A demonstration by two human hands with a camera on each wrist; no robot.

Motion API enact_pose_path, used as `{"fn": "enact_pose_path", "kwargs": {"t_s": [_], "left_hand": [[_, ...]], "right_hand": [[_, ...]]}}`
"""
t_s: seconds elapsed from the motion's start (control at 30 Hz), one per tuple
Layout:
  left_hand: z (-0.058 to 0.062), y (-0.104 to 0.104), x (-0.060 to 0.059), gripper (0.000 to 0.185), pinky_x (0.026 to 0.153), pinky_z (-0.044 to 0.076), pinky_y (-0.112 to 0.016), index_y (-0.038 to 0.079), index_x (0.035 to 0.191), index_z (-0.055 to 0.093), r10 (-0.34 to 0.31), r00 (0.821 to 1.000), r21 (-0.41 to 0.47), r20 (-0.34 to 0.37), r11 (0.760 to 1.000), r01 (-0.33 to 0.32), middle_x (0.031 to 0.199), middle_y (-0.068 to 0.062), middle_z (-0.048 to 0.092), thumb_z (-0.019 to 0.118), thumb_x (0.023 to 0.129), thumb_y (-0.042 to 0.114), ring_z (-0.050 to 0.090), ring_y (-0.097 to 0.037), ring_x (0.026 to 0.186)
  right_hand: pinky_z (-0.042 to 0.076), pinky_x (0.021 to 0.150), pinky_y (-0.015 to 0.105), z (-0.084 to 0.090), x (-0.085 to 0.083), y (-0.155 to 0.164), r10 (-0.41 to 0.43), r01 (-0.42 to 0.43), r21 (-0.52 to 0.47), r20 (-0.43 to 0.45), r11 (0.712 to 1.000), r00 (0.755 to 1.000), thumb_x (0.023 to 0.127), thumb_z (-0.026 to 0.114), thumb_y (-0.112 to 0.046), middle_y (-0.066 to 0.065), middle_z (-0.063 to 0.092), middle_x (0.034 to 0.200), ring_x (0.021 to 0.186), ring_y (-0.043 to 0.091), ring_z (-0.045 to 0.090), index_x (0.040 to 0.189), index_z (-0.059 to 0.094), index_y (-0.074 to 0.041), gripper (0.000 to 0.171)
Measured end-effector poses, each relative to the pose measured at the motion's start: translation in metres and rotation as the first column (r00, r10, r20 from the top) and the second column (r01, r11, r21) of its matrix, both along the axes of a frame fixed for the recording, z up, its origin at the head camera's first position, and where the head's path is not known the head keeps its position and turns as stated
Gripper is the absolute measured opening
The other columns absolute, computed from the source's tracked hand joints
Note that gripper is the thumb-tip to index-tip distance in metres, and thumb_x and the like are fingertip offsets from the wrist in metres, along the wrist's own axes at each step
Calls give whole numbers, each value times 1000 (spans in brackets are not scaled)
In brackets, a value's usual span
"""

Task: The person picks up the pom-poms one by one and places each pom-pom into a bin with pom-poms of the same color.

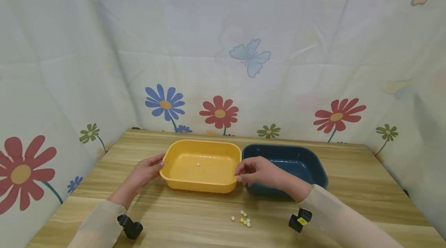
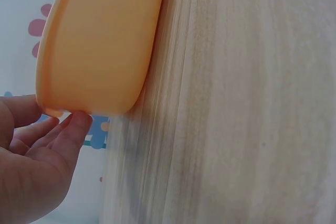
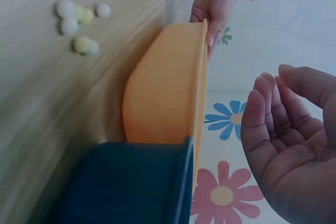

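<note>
Left hand (image 1: 148,170) steadies the yellow tub (image 1: 202,166) with relaxed fingers; right hand (image 1: 259,172), loosely curled, holds nothing visible and could nudge the tub, rolling its 1 bead (image 1: 198,164)

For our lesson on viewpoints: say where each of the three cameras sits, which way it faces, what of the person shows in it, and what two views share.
Head: worn on the head, looking forward and down at the table; both sleeves, left hand and right hand show.
Left wrist: beside the yellow tub, looking along its outer wall; the left hand's fingers touch its rim.
Right wrist: looks across the blue tub and small balls; the right palm shows, holding nothing.
Shared: both wrist views show the yellow tub.
</note>
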State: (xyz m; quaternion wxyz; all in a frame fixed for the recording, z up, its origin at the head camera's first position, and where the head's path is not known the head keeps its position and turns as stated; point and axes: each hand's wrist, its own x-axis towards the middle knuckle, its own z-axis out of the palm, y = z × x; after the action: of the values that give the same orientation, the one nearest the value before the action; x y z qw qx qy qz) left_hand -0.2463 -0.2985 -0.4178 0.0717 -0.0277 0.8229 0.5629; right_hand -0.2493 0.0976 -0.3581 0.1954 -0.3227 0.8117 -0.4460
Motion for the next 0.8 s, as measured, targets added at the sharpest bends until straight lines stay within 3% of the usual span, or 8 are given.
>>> {"fn": "enact_pose_path", "kwargs": {"t_s": [0.23,0.43,0.63,0.8], "left_hand": [[1,0,1,56,106,57,-32,-6,158,27,-5,1000,8,-4,1000,5,162,-29,32,44,111,18,42,-42,148],[2,1,2,55,107,56,-34,-5,159,27,4,1000,6,8,1000,-5,163,-27,33,44,111,18,43,-42,148],[2,1,1,56,107,56,-34,-5,159,27,2,1000,12,10,1000,-2,163,-28,32,44,111,18,42,-42,148],[3,1,1,56,108,56,-35,-6,159,26,3,1000,8,12,1000,-3,163,-29,31,44,111,18,41,-43,148]], "right_hand": [[62,70,34,-8,11,9,-11,11,14,25,1000,1000,97,69,-13,23,70,94,74,16,60,106,70,2,18],[54,66,20,-15,23,17,-5,4,24,33,1000,999,96,69,-12,12,70,88,74,8,57,106,70,5,19],[50,67,13,-29,32,25,29,-29,5,15,1000,999,94,69,-8,26,72,93,74,-2,57,104,70,7,18],[51,71,13,-42,37,30,58,-58,-2,-15,998,998,92,69,-7,24,74,92,76,-6,58,101,72,6,16]]}}
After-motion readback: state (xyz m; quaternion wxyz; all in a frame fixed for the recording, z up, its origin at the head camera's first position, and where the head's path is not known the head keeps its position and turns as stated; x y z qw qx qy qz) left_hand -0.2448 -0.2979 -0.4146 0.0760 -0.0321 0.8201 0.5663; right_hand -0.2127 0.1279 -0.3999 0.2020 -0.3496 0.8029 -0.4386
